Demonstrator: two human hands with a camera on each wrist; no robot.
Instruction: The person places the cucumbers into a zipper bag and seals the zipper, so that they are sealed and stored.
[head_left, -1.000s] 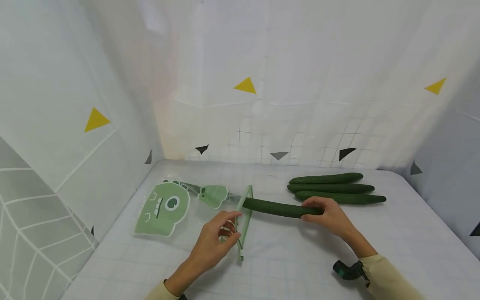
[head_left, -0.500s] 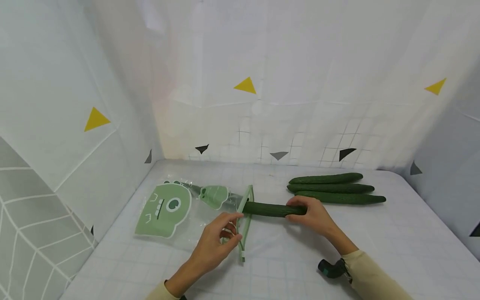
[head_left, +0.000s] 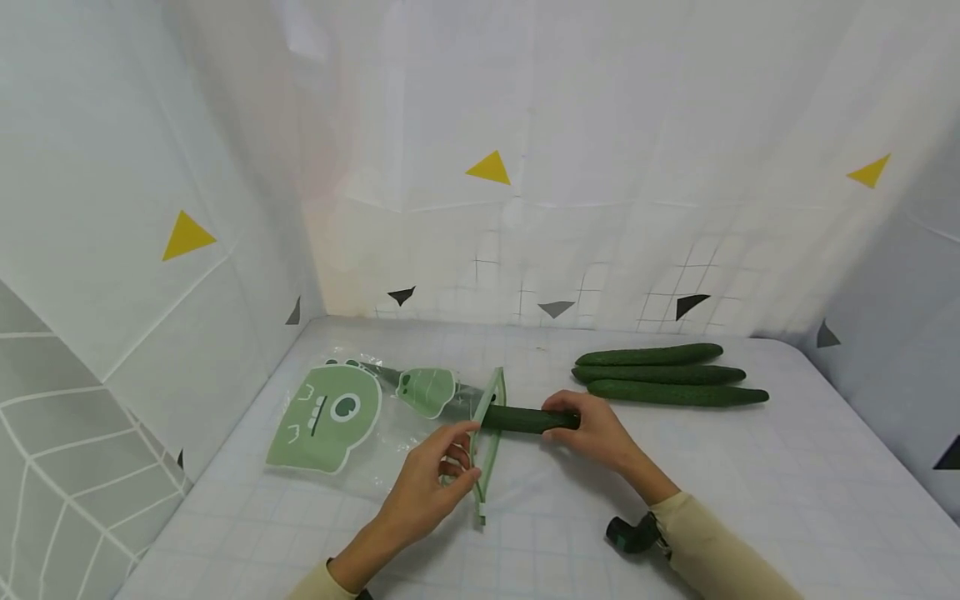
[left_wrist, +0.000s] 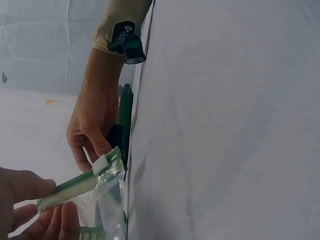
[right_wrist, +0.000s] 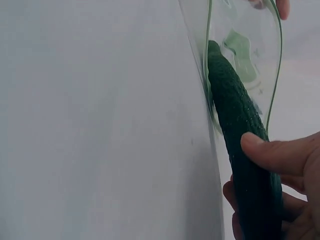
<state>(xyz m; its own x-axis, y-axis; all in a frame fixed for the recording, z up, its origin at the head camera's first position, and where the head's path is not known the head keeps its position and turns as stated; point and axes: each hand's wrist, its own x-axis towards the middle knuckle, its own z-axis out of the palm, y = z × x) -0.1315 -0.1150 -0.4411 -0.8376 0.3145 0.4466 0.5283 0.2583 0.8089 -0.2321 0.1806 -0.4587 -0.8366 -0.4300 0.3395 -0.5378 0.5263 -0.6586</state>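
A clear zip bag (head_left: pixel 390 450) with a green cartoon print lies on the table, its green-edged mouth facing right. My left hand (head_left: pixel 430 475) pinches the near edge of that mouth and holds it apart; in the left wrist view a white slider (left_wrist: pixel 100 165) sits on the zip strip. With my right hand (head_left: pixel 592 429) I grip a long dark green cucumber (head_left: pixel 517 419) near its right end. Much of the cucumber lies inside the bag, showing through the plastic. The right wrist view has the thumb (right_wrist: pixel 265 150) along one side of the cucumber and fingers round the other.
Several more cucumbers would overstate it: three cucumbers (head_left: pixel 667 375) lie side by side at the back right of the white table (head_left: pixel 750 483). White cloth walls (head_left: pixel 600 167) with yellow and dark triangles stand behind and at both sides.
My right hand has moved left, sliding the cucumber deeper into the bag. The left hand has stayed at the bag's mouth.
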